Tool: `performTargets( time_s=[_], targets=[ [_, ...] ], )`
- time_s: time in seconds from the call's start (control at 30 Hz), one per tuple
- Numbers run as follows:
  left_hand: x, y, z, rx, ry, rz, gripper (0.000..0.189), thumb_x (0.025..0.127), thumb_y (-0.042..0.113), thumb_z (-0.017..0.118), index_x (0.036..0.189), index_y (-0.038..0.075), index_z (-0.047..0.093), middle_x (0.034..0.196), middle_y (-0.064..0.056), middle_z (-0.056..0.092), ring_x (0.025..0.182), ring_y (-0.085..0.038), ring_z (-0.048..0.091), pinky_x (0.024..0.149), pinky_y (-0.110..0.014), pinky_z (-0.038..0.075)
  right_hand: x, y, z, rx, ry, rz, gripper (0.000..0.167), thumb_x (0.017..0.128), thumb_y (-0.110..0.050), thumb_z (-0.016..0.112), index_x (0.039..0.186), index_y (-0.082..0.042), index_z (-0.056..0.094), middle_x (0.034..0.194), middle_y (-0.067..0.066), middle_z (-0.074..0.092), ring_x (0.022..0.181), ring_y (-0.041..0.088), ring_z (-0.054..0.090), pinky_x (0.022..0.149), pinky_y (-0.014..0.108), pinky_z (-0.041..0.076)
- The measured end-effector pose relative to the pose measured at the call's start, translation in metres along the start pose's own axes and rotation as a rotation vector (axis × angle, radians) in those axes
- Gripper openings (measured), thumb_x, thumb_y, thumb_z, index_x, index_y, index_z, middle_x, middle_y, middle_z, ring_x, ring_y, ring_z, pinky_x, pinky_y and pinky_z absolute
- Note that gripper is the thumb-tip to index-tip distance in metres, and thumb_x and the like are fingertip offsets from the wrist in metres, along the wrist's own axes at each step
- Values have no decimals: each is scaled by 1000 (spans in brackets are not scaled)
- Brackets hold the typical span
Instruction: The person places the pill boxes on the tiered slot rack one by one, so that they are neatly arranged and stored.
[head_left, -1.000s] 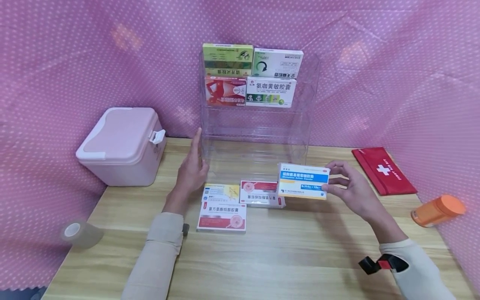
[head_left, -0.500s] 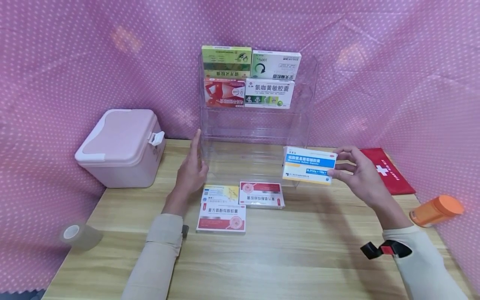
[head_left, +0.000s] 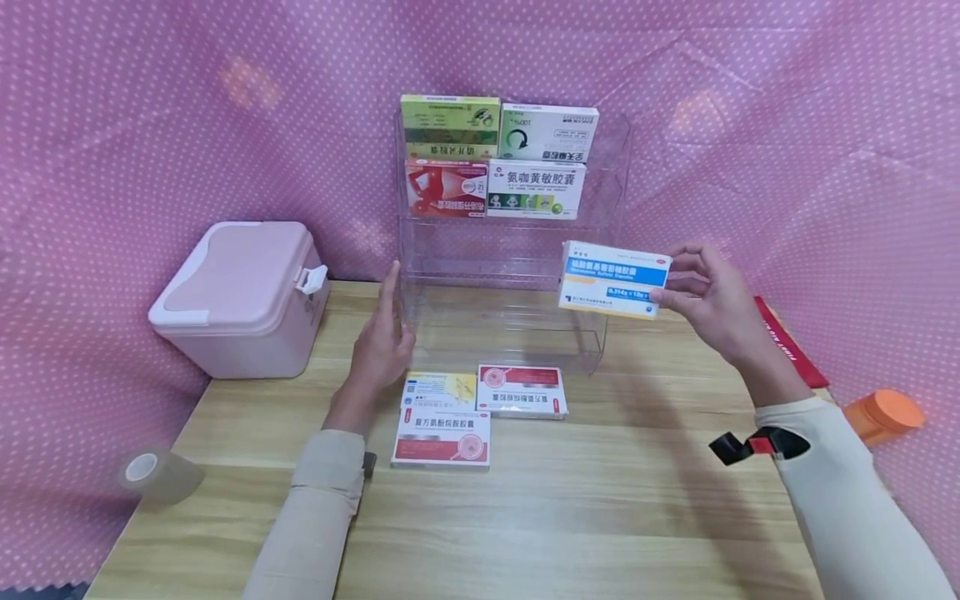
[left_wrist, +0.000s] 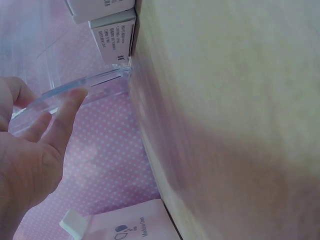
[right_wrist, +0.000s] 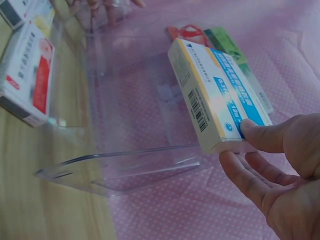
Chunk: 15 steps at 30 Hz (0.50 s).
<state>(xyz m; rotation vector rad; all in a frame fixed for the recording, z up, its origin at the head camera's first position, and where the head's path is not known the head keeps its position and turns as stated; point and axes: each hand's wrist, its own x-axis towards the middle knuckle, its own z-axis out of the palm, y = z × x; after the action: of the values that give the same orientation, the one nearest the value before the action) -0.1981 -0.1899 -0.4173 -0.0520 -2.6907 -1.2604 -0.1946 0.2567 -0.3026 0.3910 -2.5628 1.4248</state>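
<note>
My right hand [head_left: 723, 308] pinches a white, blue and yellow medicine box [head_left: 615, 279] by its right end, thumb in front. The box is held up before the right part of a clear tiered display rack [head_left: 510, 267]. In the right wrist view, the box [right_wrist: 215, 95] is tilted, apart from the rack's side panel [right_wrist: 135, 167]. My left hand [head_left: 382, 342] rests against the rack's left side, fingers fairly straight; the left wrist view has its fingers [left_wrist: 65, 117] at the clear side panel. Green, white and red medicine boxes [head_left: 450, 129] fill part of the upper tiers.
Two red-and-white medicine boxes [head_left: 442, 437] and a yellow one [head_left: 442, 389] lie before the rack. A pink medicine chest [head_left: 240, 300] stands left, near a tape roll [head_left: 161, 475]. An orange bottle [head_left: 885, 415] and a red first aid pouch [head_left: 791, 346] lie right, partly behind my right arm.
My right hand has lifted the blue-and-white medicine box from just above the table boxes up to the rack's middle height. The left hand stays at the rack's side.
</note>
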Motion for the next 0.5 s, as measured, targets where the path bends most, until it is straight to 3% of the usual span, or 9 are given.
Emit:
performTargets(
  time_s=[0.33, 0.5],
  targets=[
    [0, 1, 0, -5, -5, -12, 117, 103, -2, 59, 159, 70, -14, 183, 0, 15, 162, -44, 33, 124, -66, 42, 47, -23, 8, -2, 35, 23, 52, 97, -1, 76, 140, -18, 54, 133, 10, 67, 104, 6, 72, 82, 13, 62],
    [0, 0, -1, -9, -1, -3, 116, 102, -2, 59, 160, 69, -13, 183, -1, 16, 162, -45, 33, 124, -67, 42, 68, -34, 17, -8, 41, 10, 52, 97, -1, 75, 142, -15, 53, 137, 15, 65, 110, 16, 72, 87, 15, 63]
  ],
)
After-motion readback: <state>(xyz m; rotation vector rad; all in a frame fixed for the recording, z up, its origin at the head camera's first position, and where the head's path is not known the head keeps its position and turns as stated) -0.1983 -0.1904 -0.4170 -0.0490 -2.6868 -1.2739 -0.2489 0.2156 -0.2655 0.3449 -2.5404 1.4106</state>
